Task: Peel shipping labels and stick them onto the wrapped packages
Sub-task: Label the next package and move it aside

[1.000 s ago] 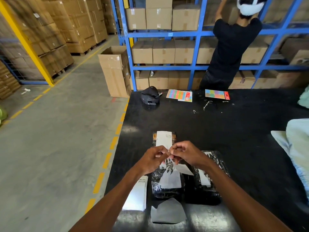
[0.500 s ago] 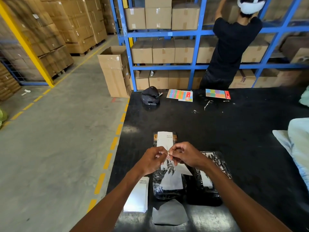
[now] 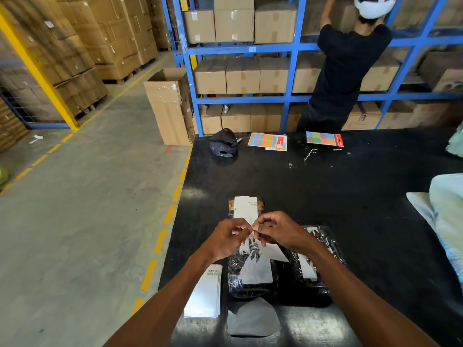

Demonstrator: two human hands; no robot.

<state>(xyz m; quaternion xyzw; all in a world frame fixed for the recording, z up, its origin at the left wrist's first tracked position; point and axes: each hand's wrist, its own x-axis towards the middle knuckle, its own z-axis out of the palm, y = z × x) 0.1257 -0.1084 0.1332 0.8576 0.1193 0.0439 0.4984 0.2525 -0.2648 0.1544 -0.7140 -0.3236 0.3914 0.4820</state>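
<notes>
Two hands meet over the near-left part of the black tabletop (image 3: 325, 191). I see the left hand (image 3: 230, 237) and the right hand (image 3: 278, 230) with fingertips almost touching, both pinching the top edge of one shipping label (image 3: 275, 252). All fingers are curled in on that edge, and the white sheet hangs down and to the right below the knuckles. I cannot tell whether the label has parted from its backing.

Under the hands lies a wrapped package (image 3: 250, 286) in dark, crinkled film with a white label on its top. A second package (image 3: 317, 269) lies just beside it on the right, also with a white strip on it. A third package (image 3: 246, 205), mostly covered by its own white label, lies just beyond the hands toward the middle of the tabletop.

Near the left edge, under my left forearm, sits a stack of labels (image 3: 205, 294) with a barcode showing. A grey backing sheet (image 3: 253, 320) lies close to the near edge.

Along the far edge I make out a dark cap (image 3: 223, 144) and two coloured sticker sheets (image 3: 267, 141). Pale bags (image 3: 446, 221) sit at the right edge. Past the far edge, a person in black (image 3: 348, 71) reaches into blue shelving (image 3: 240, 48).
</notes>
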